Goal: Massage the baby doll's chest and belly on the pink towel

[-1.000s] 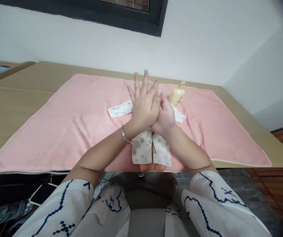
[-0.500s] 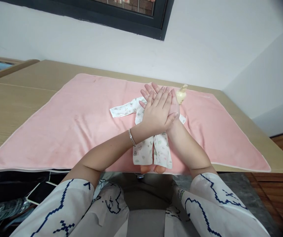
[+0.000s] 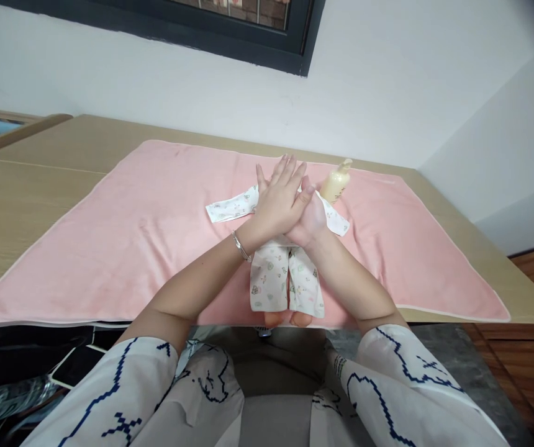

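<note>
My left hand (image 3: 280, 197), with a silver bracelet (image 3: 241, 246) at the wrist, lies across my right hand (image 3: 312, 222), palm to palm. The left fingers are stretched out and spread, pointing away from me. Most of the right fingers are hidden behind the left hand; its palm looks flat and I see nothing held. Below both hands a doll in a white printed outfit (image 3: 271, 279) lies on a pink blanket (image 3: 122, 248), its feet (image 3: 300, 319) toward me. Its head and chest are covered by my hands. Just beyond the right sleeve is a pale yellow pump bottle (image 3: 336, 183).
The blanket covers much of a wooden table (image 3: 38, 186) set against a white wall. A dark window frame (image 3: 248, 43) is above. A wooden tray-like edge (image 3: 25, 129) stands at far left. Under the table's left side lie a clear plastic bottle (image 3: 10, 400) and dark items.
My left hand has slid left over the right, and the right hand has drawn down and left, its fingers now mostly hidden. More of the pump bottle and right sleeve shows.
</note>
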The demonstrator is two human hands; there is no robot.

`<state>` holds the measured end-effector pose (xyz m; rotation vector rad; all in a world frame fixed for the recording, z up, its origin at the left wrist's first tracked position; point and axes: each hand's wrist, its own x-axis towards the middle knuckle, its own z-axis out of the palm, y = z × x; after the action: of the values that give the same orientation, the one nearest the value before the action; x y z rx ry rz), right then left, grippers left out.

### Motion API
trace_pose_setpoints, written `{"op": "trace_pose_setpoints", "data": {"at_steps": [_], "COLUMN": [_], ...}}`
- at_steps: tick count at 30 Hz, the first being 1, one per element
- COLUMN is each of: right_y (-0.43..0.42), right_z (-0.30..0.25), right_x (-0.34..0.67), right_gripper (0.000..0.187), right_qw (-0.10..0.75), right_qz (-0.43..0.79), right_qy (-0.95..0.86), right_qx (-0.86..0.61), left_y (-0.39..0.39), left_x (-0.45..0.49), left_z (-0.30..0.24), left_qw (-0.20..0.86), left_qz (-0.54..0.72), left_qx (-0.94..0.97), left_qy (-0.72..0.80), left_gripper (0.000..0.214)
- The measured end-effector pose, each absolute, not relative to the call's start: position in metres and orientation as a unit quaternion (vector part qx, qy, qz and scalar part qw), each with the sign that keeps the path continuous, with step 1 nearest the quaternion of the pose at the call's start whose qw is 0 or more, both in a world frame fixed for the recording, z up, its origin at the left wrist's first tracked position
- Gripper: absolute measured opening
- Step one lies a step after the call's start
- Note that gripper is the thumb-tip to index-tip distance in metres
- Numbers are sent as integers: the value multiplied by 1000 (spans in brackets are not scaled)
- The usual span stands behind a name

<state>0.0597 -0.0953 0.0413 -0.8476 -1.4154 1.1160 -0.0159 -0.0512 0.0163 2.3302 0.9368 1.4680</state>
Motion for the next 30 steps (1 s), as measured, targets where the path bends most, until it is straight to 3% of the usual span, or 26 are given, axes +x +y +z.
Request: {"op": "trace_pose_setpoints", "data": {"at_steps": [3,8,14,18,21,23,27,30], "right_y": [-97,-91,-90,-87,-71,-58,-46,-49], "right_z": [42,47,67,64,45,30,10,2], "right_x": [56,67,113,121,120,119,108,97], "right_gripper": [70,66,77,59,47,46,56,60], "right_qw": [555,548,521,575,578,510,249,162], "right_qz": [535,545,538,474,353,240,88,41], "right_qy": [-555,-533,-552,-559,-617,-683,-797,-828], "right_qx": [-311,-344,-366,-364,-401,-466,-543,-535], "left_y": [-46,-39,-19,1,16,23,26,26], "left_x": [-17,-17,-22,-22,-22,-23,-24,-24], "left_z": [13,8,-3,-25,-46,-59,-76,-80], "left_qw": [129,138,157,217,242,236,242,262], "left_qz": [484,449,471,514,524,517,507,514], "left_qx": [801,814,812,751,709,709,723,712], "left_qy": [327,340,306,354,406,418,402,401], "left_gripper": [64,66,73,72,70,65,51,48]}}
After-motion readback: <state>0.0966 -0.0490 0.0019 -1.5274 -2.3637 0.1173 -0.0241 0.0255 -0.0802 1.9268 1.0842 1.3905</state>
